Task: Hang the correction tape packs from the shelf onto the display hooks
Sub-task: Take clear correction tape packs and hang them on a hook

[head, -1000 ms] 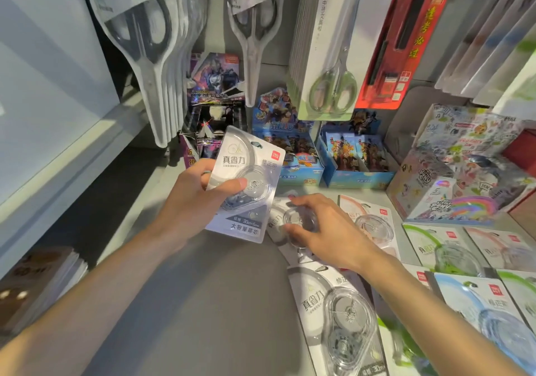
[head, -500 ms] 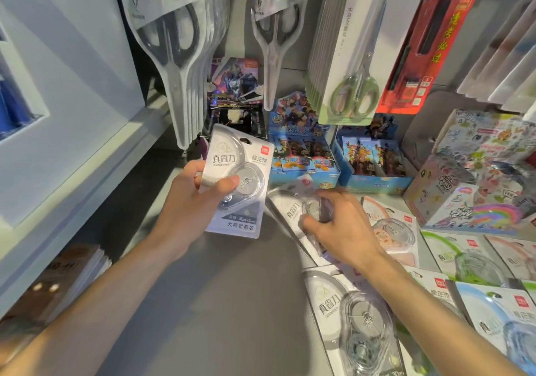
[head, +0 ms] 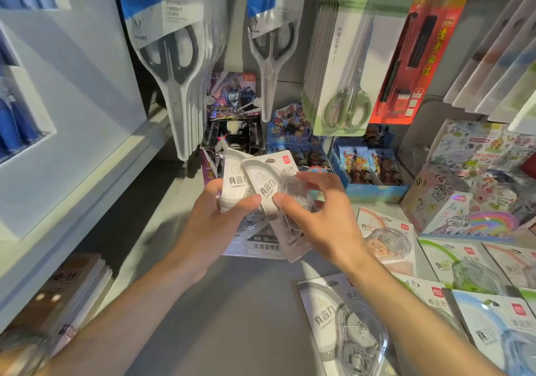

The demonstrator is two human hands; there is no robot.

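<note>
Both hands meet above the grey shelf (head: 179,303). Left hand (head: 216,224) grips a white correction tape pack (head: 233,181), long axis near upright, hang end pointing up toward the hanging scissors packs (head: 177,56). Right hand (head: 322,216) pinches a second pack (head: 271,184) laid over the first, its top tilted up and left. More packs (head: 348,326) lie flat on the shelf at right.

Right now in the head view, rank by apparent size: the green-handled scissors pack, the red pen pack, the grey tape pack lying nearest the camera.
1. green-handled scissors pack, largest.
2. and 3. red pen pack and grey tape pack: they look alike; the tape pack lies nearest the camera and is cut off by the frame edge, so I cannot rank them.
</note>
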